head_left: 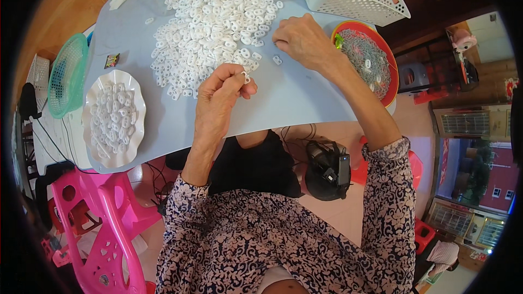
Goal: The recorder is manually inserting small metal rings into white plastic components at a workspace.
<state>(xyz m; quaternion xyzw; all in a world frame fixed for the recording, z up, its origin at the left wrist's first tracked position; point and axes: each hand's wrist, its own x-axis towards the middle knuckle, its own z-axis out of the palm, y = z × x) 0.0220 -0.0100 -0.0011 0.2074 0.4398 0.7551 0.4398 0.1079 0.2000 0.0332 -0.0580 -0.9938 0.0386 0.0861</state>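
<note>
Between thumb and fingers, my left hand pinches a small white two-holed plastic piece at the near edge of the pile. Its fingers are closed. A large heap of similar white oval pieces spreads over the table's middle and far side. My right hand is held over the table to the right of the heap, fingers curled together; anything in them is hidden. Just below it lies a loose white piece. By my right forearm stands a red basin of tangled thin grey metal bits, with a few white pieces on top.
A scalloped white dish of white pieces sits at the left of the grey table. Behind it are a small packet and a green basket. A perforated white basket stands far right. A pink chair is lower left.
</note>
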